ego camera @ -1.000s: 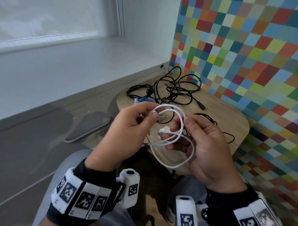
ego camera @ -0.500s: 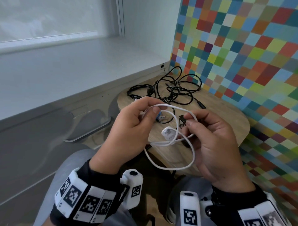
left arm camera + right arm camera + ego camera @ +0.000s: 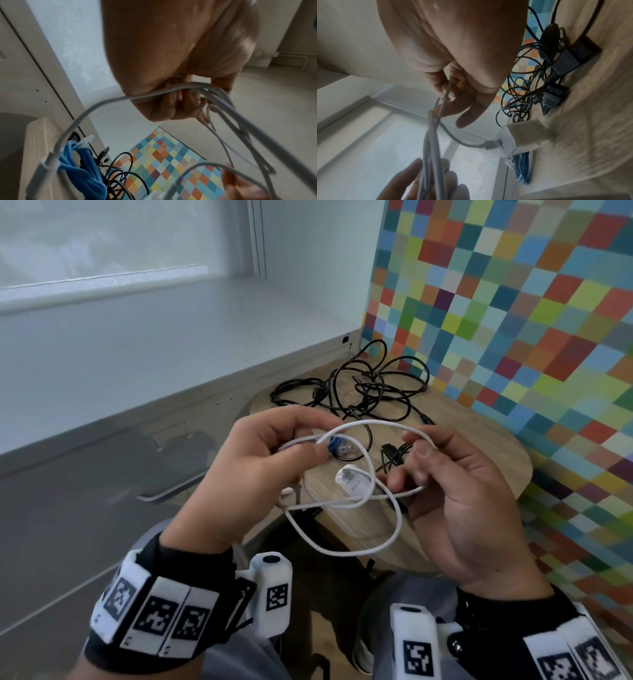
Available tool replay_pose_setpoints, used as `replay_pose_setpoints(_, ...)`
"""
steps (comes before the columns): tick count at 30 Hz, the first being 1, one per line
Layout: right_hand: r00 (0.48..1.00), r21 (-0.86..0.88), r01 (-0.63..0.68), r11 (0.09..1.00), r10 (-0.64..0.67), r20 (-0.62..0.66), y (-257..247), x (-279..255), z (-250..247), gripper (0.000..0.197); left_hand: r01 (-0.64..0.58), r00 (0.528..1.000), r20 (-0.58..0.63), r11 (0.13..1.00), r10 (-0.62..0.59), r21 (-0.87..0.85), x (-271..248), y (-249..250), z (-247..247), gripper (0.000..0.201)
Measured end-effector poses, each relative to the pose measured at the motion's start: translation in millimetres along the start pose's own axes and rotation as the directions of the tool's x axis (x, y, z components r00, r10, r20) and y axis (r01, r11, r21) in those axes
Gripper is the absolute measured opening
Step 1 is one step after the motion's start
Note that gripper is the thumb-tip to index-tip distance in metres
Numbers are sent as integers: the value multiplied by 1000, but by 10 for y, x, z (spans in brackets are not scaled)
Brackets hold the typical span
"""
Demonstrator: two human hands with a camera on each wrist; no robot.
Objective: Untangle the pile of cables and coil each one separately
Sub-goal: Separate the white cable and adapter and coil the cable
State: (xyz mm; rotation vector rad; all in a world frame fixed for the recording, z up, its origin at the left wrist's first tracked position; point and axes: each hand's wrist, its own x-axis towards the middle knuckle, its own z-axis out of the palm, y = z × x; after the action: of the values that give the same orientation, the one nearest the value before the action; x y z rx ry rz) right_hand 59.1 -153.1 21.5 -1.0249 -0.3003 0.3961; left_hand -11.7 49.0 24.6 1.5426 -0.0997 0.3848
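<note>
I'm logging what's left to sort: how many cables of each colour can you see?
White cable, held by left hand and right hand: 1
Blue cable, on the table: 1
Black cables, tangled, too knotted to separate: at least 2
Total: at least 4

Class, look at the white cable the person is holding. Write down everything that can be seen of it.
The white cable is thin, smooth and round, apparently plastic-sheathed. It is held in the air above the wooden table in several loose loops. The left hand pinches gathered strands; the right hand holds the loops' other side. One end plugs into a white charger block, which hangs between the hands. It is clear of the black cables.
</note>
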Motion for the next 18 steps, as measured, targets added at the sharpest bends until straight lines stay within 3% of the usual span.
replay_pose_setpoints(2, 1000, -20, 0, 1000, -1, -18, -8, 4, -1, 17, 34, 999, 36, 992, -30, -125, 6, 17, -47, 31)
replay_pose_setpoints(5, 998, -48, 31, 998, -34, -57, -25, 10, -13, 16, 58, 998, 45, 990, -52, -130, 4, 55, -59, 35)
replay_pose_setpoints(10, 977, -74, 141, 987, -151, -150, -23, 27, -80, 21, 83, 994, -78, 985, -72, 148, 0, 50, -18, 37)
replay_pose_setpoints(12, 970, -93, 160, 983, -174, -168, -25, 37, -106, 25, 106, 991, -102, 978, -89, 179, 5, 40, -9, 33)
replay_pose_setpoints(15, 977, -81, 142, 987, -153, -146, -23, 45, -118, 21, 96, 995, -64, 962, -83, 256, 2, 78, -16, 15)
replay_pose_setpoints(18, 991, -58, 111, 992, -115, -75, -3, 24, -89, 25, 79, 996, 12, 935, -88, 347, -18, 117, -2, 22)
